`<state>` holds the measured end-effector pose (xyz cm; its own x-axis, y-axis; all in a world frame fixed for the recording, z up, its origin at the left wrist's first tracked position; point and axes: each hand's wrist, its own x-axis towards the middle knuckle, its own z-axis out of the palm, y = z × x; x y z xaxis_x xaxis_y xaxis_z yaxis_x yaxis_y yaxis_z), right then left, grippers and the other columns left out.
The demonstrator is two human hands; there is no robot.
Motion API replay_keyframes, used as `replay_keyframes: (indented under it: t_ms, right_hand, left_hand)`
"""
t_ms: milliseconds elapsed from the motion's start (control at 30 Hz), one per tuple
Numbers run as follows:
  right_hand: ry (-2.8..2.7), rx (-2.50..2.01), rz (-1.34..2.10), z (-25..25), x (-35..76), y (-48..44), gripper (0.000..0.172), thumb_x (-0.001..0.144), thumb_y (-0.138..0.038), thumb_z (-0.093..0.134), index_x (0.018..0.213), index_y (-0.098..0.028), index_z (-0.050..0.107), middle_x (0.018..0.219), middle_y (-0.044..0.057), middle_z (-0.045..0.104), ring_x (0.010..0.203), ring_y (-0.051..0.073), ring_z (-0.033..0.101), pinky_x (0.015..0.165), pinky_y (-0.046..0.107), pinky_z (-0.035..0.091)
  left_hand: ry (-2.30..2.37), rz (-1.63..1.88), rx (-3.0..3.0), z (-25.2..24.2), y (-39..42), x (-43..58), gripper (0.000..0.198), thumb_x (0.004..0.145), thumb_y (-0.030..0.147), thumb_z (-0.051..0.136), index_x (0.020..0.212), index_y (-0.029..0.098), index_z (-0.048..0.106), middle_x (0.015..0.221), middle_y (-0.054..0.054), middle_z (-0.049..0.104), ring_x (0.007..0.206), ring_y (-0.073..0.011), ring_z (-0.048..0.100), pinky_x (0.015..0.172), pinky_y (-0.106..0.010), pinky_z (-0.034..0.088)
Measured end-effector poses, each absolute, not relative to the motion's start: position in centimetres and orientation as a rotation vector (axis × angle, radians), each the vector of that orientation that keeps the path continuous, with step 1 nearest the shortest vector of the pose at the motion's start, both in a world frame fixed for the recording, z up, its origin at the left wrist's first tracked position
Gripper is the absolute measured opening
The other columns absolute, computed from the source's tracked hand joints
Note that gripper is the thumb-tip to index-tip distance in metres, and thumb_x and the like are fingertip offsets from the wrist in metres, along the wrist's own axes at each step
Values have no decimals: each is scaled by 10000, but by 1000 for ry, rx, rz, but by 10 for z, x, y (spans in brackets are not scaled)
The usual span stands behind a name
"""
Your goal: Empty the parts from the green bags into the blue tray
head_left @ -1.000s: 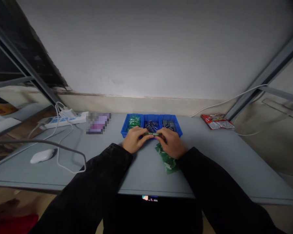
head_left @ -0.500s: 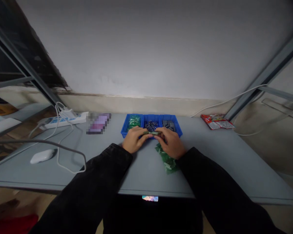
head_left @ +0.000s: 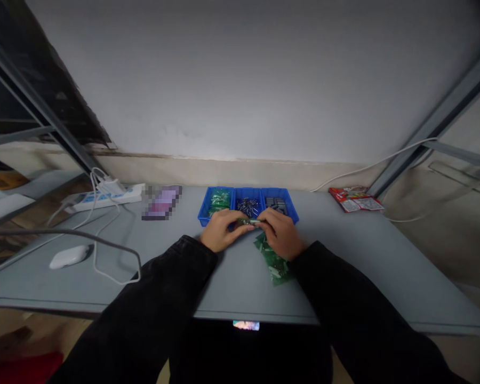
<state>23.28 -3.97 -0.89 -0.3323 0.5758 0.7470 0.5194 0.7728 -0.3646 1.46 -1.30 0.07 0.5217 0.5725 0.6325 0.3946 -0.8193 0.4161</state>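
My left hand (head_left: 220, 230) and my right hand (head_left: 282, 234) meet over the table, just in front of three joined blue bins (head_left: 202, 218). Fingers and thumbs of both pinch a small greenish packet (head_left: 248, 221) stretched between them; the fingers hide much of it. Green bags (head_left: 220, 198) fill the left bin. Metal screws (head_left: 248, 207) lie loose in the middle one, and grey wall plugs (head_left: 276, 204) in the right one. Under and beside my right wrist, several filled green bags (head_left: 279, 269) lie on the table, partly covered.
On the left are a power strip (head_left: 108, 197) with white cables, a pixelated phone-like object (head_left: 162, 202) and a white earbud case (head_left: 69, 257). A red snack packet (head_left: 356, 199) lies at the back right, near a metal post. A wall stands behind the table (head_left: 160, 234).
The packet has turned slightly between my fingers. My left thumb has slid a little to the right, and my right fingertips have shifted. Everything else stays put.
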Motion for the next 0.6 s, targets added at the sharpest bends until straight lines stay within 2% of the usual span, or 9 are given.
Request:
replay_keyframes:
  t_ms: [133,267,600]
  right_hand:
    - [-2034,-826,94,-8,233,-41,166,1069,-252,486,972,-212,614,892,49,665,840,189,640,780,329,498]
    - [-2001,-833,108,-9,233,-41,92,1046,-273,557,1084,-214,617,934,40,693,832,179,653,774,316,506]
    - [-2041,-824,136,-5,233,-43,184,1072,-283,498,969,-215,634,900,42,647,829,180,622,767,326,492]
  left_hand:
    - [766,1244,2555,0,-12,15,291,1001,449,664,944,171,728,875,-38,749,783,-170,670,750,-298,487]
    - [787,1267,2555,0,-11,15,330,1005,478,644,904,175,729,822,-32,731,735,-165,642,712,-295,475]
    - [798,1213,2595,0,-11,15,384,1038,488,580,874,171,724,775,-39,701,723,-177,619,702,-307,461]
